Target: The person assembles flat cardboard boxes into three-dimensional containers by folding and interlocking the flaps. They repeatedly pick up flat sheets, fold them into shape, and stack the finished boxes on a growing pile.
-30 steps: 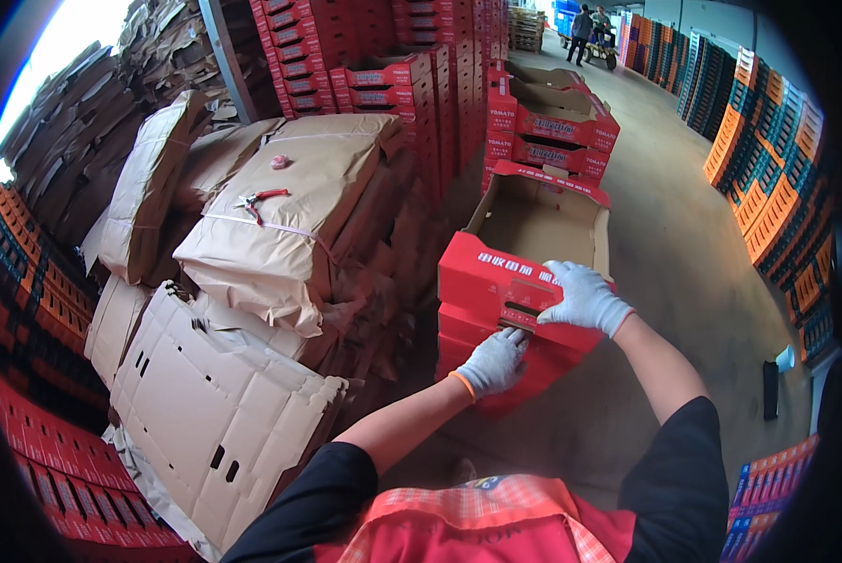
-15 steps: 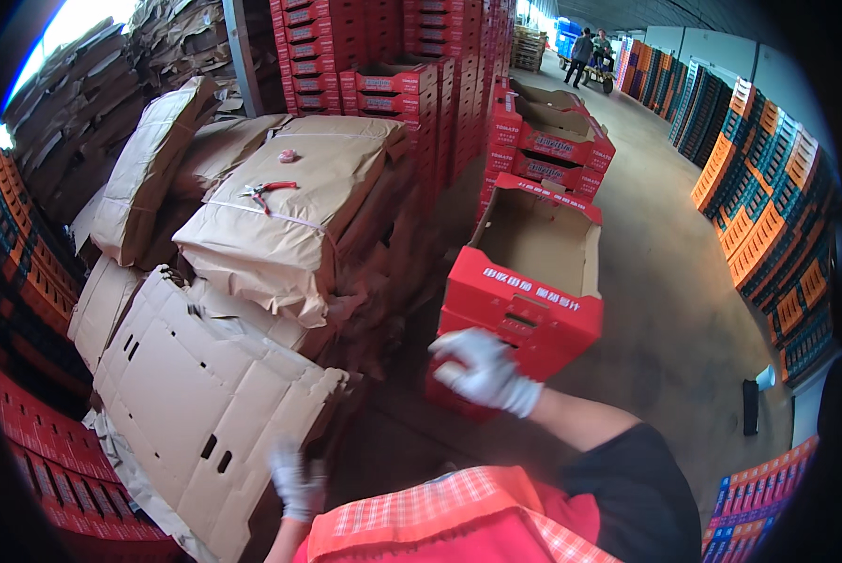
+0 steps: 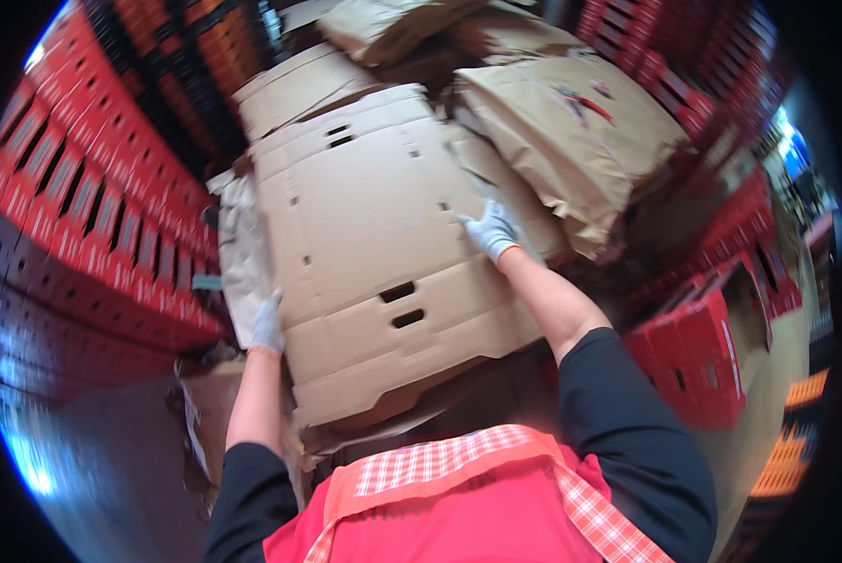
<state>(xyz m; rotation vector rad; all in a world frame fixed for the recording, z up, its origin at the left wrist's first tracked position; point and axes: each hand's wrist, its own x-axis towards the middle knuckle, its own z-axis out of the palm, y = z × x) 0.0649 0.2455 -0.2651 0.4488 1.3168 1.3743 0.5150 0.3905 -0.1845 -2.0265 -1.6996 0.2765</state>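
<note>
A flat tan cardboard box blank (image 3: pixel 374 216) with slots and hand holes lies on top of a pile in front of me. My left hand (image 3: pixel 268 324), in a white glove, is at the blank's left edge with its fingers stretched along the side, slightly blurred. At the right edge my right hand (image 3: pixel 491 230), gloved too, touches the board with thumb and fingers spread. Neither hand is visibly closed round the board. Crumpled paper wrapping (image 3: pixel 242 244) hangs beside the pile on the left.
A paper-wrapped bundle (image 3: pixel 571 122) to the right carries red-handled pliers (image 3: pixel 587 106). Red boxes (image 3: pixel 693 366) stand at the right. Stacked red crates (image 3: pixel 92 206) line the left side, with orange and black crates (image 3: pixel 172 75) behind.
The view has swung left toward the cardboard pile. My right hand has left the red boxes and now touches the blank's right edge. My left hand is at its left edge.
</note>
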